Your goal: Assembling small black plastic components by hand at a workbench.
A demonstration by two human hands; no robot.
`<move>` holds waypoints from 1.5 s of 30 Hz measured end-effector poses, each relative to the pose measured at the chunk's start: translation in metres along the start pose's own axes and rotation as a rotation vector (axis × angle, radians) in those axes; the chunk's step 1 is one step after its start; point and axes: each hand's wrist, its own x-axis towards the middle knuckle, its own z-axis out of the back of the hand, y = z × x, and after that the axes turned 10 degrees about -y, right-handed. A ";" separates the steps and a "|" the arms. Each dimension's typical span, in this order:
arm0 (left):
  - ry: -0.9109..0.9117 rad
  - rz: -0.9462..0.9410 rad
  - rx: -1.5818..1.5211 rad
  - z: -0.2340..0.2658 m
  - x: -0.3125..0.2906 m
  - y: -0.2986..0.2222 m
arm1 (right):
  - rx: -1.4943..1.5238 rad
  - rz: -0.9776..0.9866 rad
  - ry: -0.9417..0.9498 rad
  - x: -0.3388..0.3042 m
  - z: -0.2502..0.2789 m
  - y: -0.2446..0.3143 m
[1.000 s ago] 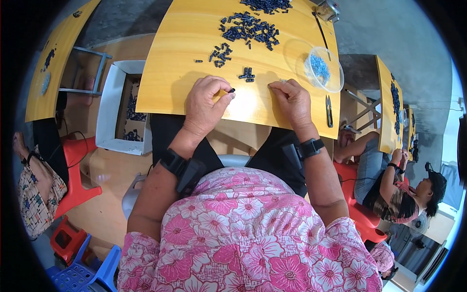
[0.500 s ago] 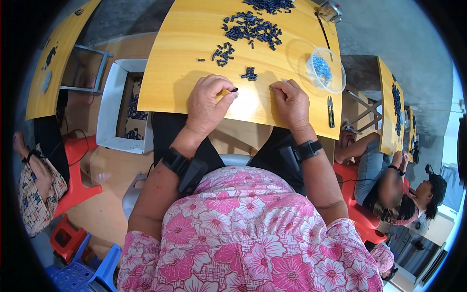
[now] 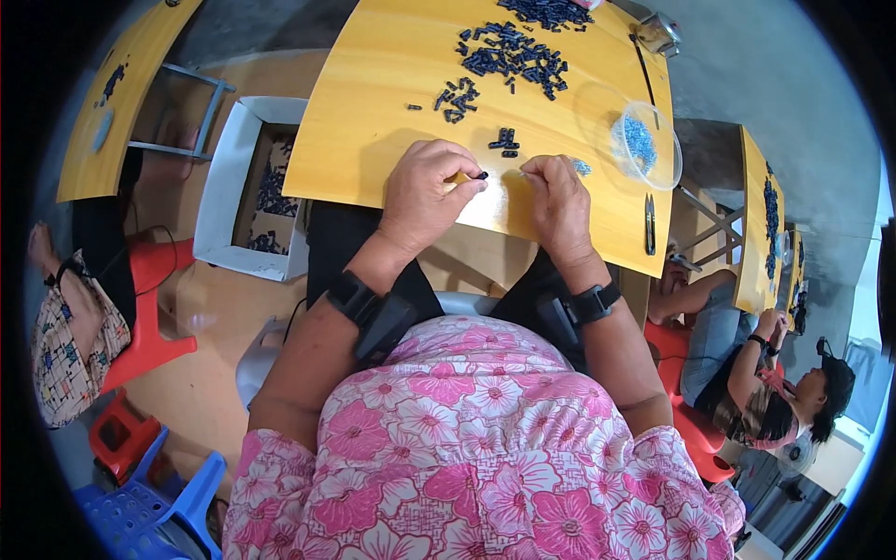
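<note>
My left hand (image 3: 431, 187) is closed, pinching a small black plastic piece (image 3: 482, 175) between thumb and forefinger above the table's near edge. Just to its right, my right hand (image 3: 562, 201) is also closed in a pinch; whatever its fingertips hold is too small to make out. A gap separates the two hands. Beyond them lies a small group of black pieces (image 3: 505, 143). A few pale blue bits (image 3: 581, 167) rest beside my right hand. Farther right stands a clear round tub (image 3: 674, 159) containing many small blue parts (image 3: 640, 145).
Loose black pieces form a heap (image 3: 513, 58) and a smaller cluster (image 3: 455, 100) on the yellow table (image 3: 364, 103). Small snips (image 3: 650, 224) lie at the right edge. A white box (image 3: 213, 191) with black pieces stands left. Another person (image 3: 793, 392) sits at right.
My right hand has moved left, narrowing the gap to my left hand, and more blue bits show beside it. The whole view has shifted slightly. My left hand still pinches the black piece.
</note>
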 end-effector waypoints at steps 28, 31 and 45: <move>0.047 0.021 0.025 0.002 -0.002 0.001 | -0.078 0.182 0.234 0.010 -0.005 0.036; 0.063 0.036 0.057 0.002 -0.002 0.001 | -0.153 0.240 0.232 0.012 -0.004 0.041; 0.038 0.026 0.045 0.002 -0.002 0.000 | 0.092 0.150 0.250 0.023 -0.007 0.021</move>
